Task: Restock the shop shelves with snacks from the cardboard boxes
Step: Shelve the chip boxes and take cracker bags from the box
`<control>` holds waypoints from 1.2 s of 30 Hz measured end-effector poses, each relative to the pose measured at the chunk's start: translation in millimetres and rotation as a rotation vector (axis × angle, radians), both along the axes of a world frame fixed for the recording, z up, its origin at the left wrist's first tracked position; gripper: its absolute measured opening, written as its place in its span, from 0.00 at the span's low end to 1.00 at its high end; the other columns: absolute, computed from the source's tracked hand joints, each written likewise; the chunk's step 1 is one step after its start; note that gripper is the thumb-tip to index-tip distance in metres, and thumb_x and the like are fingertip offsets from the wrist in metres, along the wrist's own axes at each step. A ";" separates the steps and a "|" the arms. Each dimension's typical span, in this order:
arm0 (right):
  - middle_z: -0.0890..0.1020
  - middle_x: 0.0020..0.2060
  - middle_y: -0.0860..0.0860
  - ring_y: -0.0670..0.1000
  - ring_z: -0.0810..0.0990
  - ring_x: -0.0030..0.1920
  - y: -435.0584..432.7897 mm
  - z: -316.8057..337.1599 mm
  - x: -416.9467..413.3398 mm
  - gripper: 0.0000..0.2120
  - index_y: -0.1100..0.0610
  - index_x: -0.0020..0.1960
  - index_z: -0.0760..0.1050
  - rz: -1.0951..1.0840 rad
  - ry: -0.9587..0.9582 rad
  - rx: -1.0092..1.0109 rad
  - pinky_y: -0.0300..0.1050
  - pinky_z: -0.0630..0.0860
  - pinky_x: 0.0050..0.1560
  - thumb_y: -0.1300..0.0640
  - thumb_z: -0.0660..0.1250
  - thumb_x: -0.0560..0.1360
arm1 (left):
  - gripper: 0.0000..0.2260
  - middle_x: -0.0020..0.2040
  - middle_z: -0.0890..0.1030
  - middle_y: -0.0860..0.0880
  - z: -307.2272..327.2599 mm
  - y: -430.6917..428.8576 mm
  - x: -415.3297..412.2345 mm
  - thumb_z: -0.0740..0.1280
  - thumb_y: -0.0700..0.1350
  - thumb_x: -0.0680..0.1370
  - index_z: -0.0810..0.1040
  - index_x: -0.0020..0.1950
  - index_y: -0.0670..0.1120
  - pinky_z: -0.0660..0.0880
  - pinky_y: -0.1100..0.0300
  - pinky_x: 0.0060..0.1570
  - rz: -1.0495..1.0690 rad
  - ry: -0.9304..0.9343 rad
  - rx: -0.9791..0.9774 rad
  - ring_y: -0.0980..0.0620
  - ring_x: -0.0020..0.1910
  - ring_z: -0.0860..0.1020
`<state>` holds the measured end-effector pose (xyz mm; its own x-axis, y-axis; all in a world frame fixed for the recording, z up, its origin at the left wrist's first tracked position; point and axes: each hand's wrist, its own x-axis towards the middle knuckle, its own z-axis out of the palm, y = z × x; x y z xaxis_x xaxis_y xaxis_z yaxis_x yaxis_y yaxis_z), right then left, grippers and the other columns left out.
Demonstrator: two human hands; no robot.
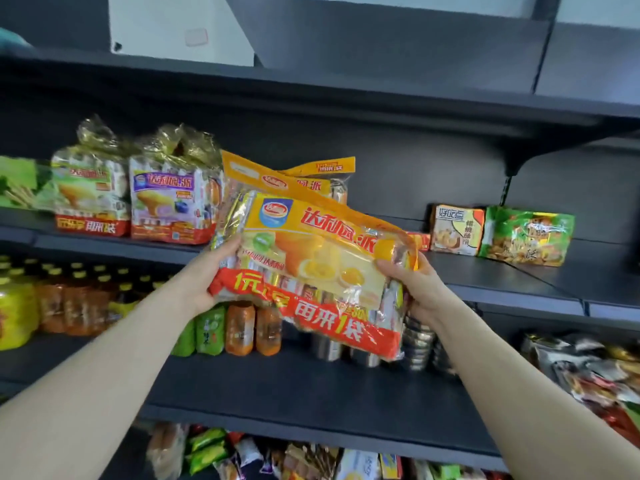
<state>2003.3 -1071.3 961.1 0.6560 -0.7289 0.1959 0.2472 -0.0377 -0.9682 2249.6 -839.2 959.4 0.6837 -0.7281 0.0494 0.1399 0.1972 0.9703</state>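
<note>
Here, left hand (212,271) and right hand (417,289) grip a snack bag (311,258) before dark shelves (519,280) (part-stocked).

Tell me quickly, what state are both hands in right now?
Left hand: grips the left edge of the orange snack pack.
Right hand: grips the same pack's right edge.
</note>
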 end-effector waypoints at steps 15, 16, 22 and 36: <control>0.83 0.51 0.52 0.58 0.85 0.47 -142.1 99.4 171.7 0.19 0.45 0.59 0.73 -0.198 -0.121 -0.105 0.64 0.82 0.47 0.56 0.76 0.72 | 0.51 0.78 0.60 0.53 64.7 -123.8 103.6 0.78 0.42 0.70 0.45 0.80 0.59 0.61 0.48 0.73 0.288 -0.741 0.263 0.50 0.75 0.62; 0.83 0.51 0.51 0.58 0.85 0.48 -153.7 97.0 185.7 0.18 0.43 0.58 0.74 -0.187 -0.124 -0.136 0.63 0.82 0.48 0.53 0.76 0.71 | 0.50 0.77 0.62 0.52 62.9 -133.7 113.2 0.77 0.41 0.71 0.45 0.80 0.59 0.62 0.49 0.73 0.329 -0.739 0.271 0.50 0.74 0.63; 0.80 0.55 0.47 0.53 0.81 0.54 -207.2 82.5 246.8 0.20 0.43 0.65 0.67 -0.178 -0.070 -0.423 0.61 0.79 0.57 0.47 0.70 0.76 | 0.52 0.79 0.58 0.45 58.0 -189.4 166.8 0.75 0.43 0.73 0.38 0.79 0.60 0.63 0.49 0.72 0.511 -0.883 0.507 0.44 0.74 0.64; 0.66 0.71 0.55 0.58 0.68 0.69 -248.7 75.2 292.2 0.32 0.46 0.78 0.58 -0.338 0.164 -1.315 0.58 0.73 0.64 0.43 0.65 0.79 | 0.62 0.71 0.20 0.50 22.5 -241.1 190.6 0.75 0.67 0.64 0.24 0.73 0.60 0.46 0.29 0.72 0.361 -0.972 0.994 0.35 0.73 0.27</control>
